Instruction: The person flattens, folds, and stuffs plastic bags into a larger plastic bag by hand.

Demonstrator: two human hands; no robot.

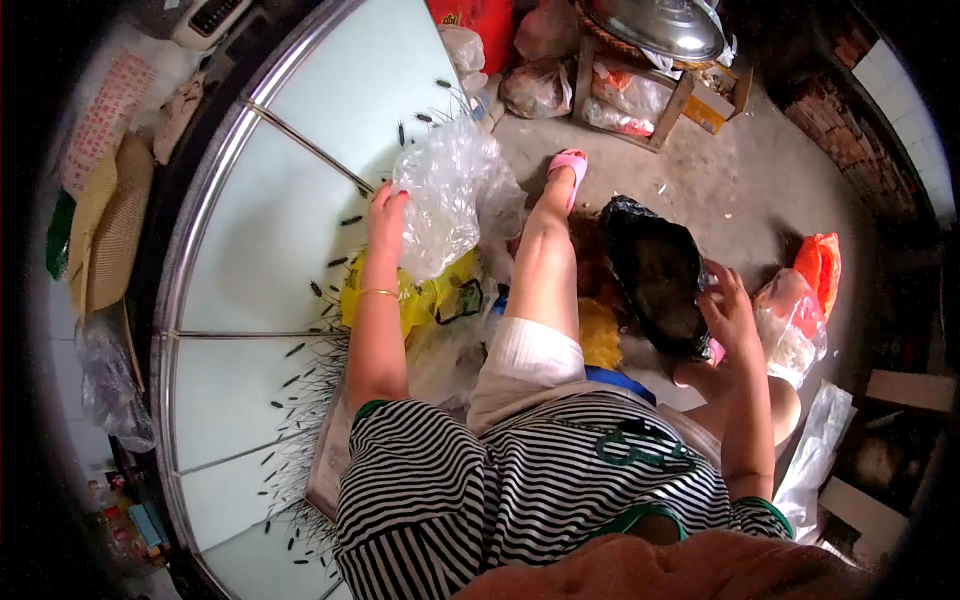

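Clear crinkled plastic bags (450,190) hang from my left hand (388,203), whose fingers are closed on their left edge over the glass top. Below them lies a yellow plastic bag (418,295). At the right, my right hand (727,300) is at the edge of an open black plastic bag (650,270); its fingers look bent and partly spread, and whether they grip the bag is unclear. The inside of the black bag is dark, its contents hard to make out. A red and clear bag (795,310) stands right of my right hand.
A glass-topped cabinet (260,220) with a metal rim curves along the left, with many thin dark-tipped stalks (300,400) on it. Crates and bags (630,100) and a metal lid (665,25) stand at the top. A clear plastic sheet (815,455) lies at lower right.
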